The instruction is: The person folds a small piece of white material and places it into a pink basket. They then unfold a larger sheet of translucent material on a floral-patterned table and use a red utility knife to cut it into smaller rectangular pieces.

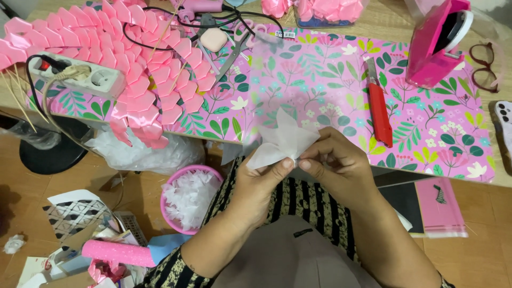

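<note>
1. A thin white translucent piece of tissue-like paper, folded into pointed petals (282, 140), is held above the lap at the near edge of a table. It is pinched at its lower end between both hands.

2. The left hand (261, 184) is seen closed around the lower left of the paper, with the thumb tip pressed on the paper's bottom edge.

3. The right hand (338, 165) is seen with thumb and forefinger pinched on the same bottom edge, just beside the left thumb; the other fingers are curled in.

4. Beyond both hands a pink table covering printed with leaves and flowers (320, 80) is spread over the table.

5. Beyond the right hand, a red and grey utility knife (378, 104) lies on the covering. Further right of it a pink tape dispenser (440, 42) stands, and dark red glasses (484, 66) lie near it.

6. Beyond the left hand and to its left, a large heap of folded pink satin ribbon petals (133, 64) is piled, with a white power strip (80, 77) resting on it.

7. Below the left hand, on the floor, a round pink basket filled with white paper pieces (189, 197) is placed.

8. Further left of the basket, a pink glittery roll (117, 253) lies among paper scraps.
</note>
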